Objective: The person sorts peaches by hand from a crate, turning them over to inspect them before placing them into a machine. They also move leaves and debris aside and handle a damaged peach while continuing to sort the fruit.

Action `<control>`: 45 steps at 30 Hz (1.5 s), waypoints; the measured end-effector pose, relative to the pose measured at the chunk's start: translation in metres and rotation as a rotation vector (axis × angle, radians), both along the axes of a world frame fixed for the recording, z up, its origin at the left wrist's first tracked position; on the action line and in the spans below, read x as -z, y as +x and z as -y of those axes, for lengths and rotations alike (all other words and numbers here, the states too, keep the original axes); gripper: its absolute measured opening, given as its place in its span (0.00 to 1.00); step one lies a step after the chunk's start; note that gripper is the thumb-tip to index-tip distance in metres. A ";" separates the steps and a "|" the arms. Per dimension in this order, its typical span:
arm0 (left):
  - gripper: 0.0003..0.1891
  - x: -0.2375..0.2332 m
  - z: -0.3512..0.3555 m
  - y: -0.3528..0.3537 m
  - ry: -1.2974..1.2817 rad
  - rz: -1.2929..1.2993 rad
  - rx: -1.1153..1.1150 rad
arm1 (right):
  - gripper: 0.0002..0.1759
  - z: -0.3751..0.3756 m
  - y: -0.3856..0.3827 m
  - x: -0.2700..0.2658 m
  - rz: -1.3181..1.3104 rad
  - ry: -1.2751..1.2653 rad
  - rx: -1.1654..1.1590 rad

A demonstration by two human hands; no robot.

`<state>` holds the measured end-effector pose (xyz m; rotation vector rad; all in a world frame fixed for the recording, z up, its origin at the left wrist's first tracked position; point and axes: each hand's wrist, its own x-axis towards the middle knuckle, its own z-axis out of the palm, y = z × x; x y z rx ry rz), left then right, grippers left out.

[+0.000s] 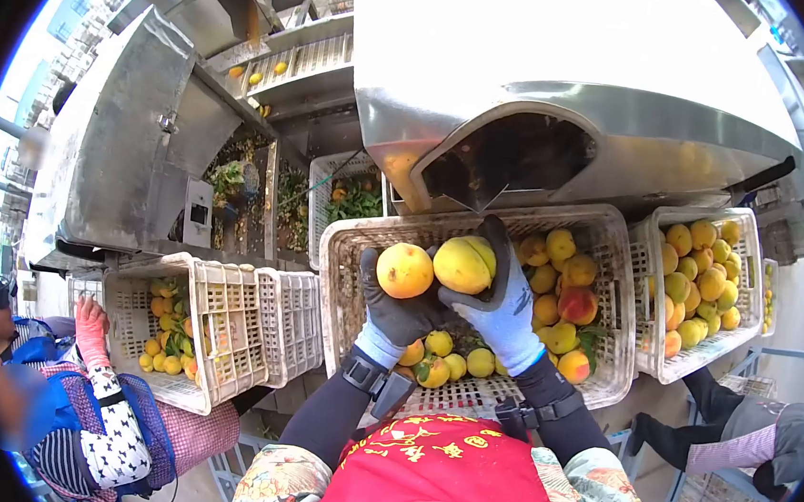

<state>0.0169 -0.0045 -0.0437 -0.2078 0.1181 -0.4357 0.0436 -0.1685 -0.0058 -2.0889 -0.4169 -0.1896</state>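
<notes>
My left hand (395,313), in a dark-palmed glove, is closed round a yellow-orange peach (405,270). Beside it, my right hand (505,298), in a light-blue glove with a dark palm, grips a yellow-green peach (464,263). Both peaches are held up side by side over a white plastic crate (335,288). Inside that crate, loose peaches (548,335) lie mostly to the right and along the near side, a few with red blush. The undersides of the held peaches are hidden by my fingers.
A metal machine with a dark opening (515,156) stands just beyond the crate. To the right is another crate of peaches (695,345); to the left, a tilted crate (228,331) with a co-worker's hand (91,324) at its edge. Another person (740,434) is at far right.
</notes>
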 end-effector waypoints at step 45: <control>0.16 -0.043 0.029 0.011 1.327 0.190 -0.599 | 0.53 -0.018 0.010 -0.021 0.169 -0.161 0.114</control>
